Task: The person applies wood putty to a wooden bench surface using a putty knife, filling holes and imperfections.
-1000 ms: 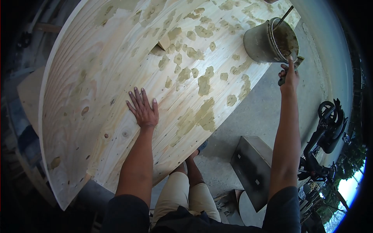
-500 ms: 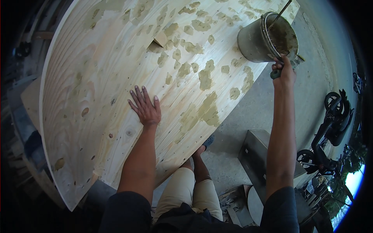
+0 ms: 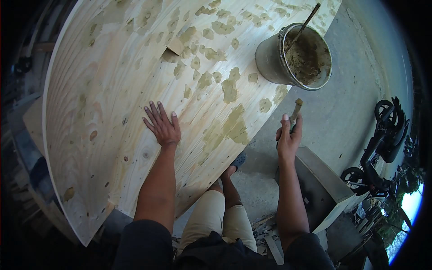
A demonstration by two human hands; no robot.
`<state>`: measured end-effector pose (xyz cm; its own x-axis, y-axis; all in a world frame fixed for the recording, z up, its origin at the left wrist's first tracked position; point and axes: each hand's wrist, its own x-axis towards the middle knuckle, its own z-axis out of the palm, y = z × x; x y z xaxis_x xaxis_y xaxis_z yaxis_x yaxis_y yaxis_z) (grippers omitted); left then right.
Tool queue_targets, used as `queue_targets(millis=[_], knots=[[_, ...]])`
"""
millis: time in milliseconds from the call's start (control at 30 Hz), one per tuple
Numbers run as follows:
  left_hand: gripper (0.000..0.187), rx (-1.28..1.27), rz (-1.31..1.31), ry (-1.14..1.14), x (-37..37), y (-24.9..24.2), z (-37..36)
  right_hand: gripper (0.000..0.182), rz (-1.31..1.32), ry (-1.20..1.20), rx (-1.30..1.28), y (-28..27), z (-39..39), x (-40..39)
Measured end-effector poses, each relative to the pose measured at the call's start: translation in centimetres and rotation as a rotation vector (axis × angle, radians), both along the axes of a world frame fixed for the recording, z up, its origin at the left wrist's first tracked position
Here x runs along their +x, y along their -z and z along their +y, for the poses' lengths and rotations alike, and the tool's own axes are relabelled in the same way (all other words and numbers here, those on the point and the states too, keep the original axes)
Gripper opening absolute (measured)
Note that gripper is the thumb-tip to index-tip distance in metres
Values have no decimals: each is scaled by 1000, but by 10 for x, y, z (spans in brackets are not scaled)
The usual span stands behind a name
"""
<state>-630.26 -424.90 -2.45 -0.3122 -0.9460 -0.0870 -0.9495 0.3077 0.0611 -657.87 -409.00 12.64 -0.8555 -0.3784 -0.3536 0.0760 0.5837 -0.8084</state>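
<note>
Putty knife (image 3: 295, 112), centre right of frame: clenched in right hand (image 3: 287, 137) by the handle, blade loaded. Likely light, stiff, messy; best held at handle. Left hand (image 3: 163, 126), fingers spread flat, grasping nothing, on plywood sheet (image 3: 112, 81). Filler bucket (image 3: 297, 56), upper right.

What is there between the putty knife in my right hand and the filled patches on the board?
Nothing visible. The right hand holds the putty knife off the edge of the wooden board, with only open air to the nearest filler patch. The bucket sits farther up.
</note>
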Motion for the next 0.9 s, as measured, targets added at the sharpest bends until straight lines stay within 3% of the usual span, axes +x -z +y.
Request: queue_targets(millis=[33, 100, 200, 533, 700, 900], knots=[[59, 3, -2, -1, 0, 0, 1, 53, -2, -1, 3, 22, 8, 3], [59, -5, 11, 4, 0, 0, 0, 47, 195, -382, 119, 64, 20, 6], [59, -1, 18, 3, 0, 1, 0, 42, 299, -533, 182, 73, -2, 6], [59, 17, 29, -5, 2, 0, 0, 39, 367, -753, 502, 79, -26, 2], [60, 15, 25, 0, 2, 0, -1, 37, 439, -656, 477, 56, -51, -19], [60, 17, 33, 4, 3, 0, -1, 38, 312, -797, 641, 57, -49, -9]])
